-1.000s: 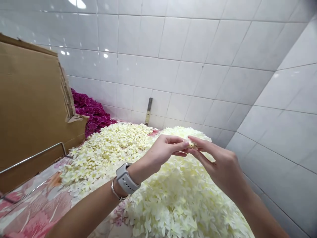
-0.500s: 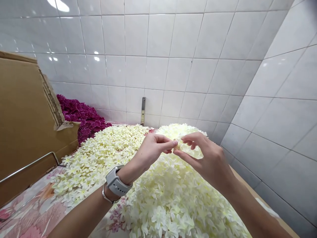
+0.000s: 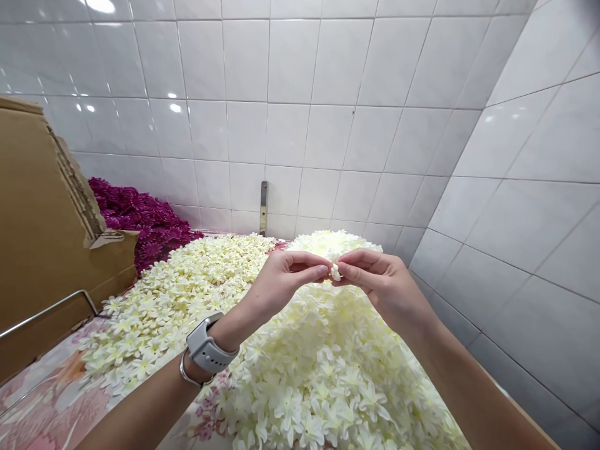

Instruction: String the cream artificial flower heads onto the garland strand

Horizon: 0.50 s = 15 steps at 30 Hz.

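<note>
Between my fingertips is a small white flower, folded or bunched up and mostly covered by the fingers. My left hand pinches it from the left, thumb against fingers; a white watch and a metal bangle circle that wrist. From the other side my right hand is closed on the same flower with thumb and index finger. Both hands hover over a tall heap of larger cream-white flowers. A flatter pile of small white flowers spreads to the left.
Magenta flowers are heaped at the back left beside an open cardboard box. A bent metal rod lies before the box. Floral cloth covers the table. White tiled walls close off the back and right, with a metal strip fixed there.
My right thumb and fingers have closed in from apart to pinch the small white flower against my left fingertips. The whole view has shifted slightly.
</note>
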Each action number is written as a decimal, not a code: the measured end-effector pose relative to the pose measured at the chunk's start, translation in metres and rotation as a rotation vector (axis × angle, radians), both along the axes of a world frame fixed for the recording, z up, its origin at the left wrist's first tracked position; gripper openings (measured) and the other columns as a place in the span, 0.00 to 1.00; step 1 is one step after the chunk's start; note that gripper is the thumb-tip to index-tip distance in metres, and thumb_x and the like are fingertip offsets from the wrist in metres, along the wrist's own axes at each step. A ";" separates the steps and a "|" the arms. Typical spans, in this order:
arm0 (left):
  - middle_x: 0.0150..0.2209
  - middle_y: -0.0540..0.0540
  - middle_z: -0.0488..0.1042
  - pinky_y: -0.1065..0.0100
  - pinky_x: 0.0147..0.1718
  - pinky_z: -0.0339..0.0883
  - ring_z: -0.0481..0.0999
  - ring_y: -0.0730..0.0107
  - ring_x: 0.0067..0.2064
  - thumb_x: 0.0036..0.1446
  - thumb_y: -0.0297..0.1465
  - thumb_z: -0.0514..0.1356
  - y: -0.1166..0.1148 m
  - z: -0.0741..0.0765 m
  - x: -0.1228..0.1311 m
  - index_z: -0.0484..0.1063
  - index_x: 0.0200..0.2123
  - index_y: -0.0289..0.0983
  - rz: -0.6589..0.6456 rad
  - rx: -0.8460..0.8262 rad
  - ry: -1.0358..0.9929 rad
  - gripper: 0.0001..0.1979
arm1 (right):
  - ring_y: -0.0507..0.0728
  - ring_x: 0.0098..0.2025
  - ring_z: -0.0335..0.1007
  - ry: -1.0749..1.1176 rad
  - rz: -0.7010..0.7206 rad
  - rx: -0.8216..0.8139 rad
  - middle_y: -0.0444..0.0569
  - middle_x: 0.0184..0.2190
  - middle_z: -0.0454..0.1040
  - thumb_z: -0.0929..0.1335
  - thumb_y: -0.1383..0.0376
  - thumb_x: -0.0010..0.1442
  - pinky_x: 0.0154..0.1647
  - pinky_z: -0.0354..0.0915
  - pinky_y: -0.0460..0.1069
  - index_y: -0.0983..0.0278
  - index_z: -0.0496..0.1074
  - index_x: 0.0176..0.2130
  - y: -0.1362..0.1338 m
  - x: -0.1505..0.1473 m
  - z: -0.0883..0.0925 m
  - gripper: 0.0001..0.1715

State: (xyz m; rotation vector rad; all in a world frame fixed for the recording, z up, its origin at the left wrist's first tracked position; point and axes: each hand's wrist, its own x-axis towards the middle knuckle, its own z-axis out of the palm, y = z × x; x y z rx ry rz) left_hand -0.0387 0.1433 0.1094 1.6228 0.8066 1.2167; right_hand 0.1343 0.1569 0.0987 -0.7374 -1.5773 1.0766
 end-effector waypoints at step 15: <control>0.24 0.48 0.73 0.70 0.35 0.67 0.71 0.74 0.29 0.50 0.31 0.62 0.006 -0.007 0.003 0.76 0.26 0.31 0.019 -0.088 -0.056 0.08 | 0.55 0.35 0.72 -0.284 -0.206 0.409 0.47 0.32 0.74 0.70 0.59 0.53 0.40 0.72 0.52 0.64 0.71 0.35 -0.005 -0.001 -0.003 0.11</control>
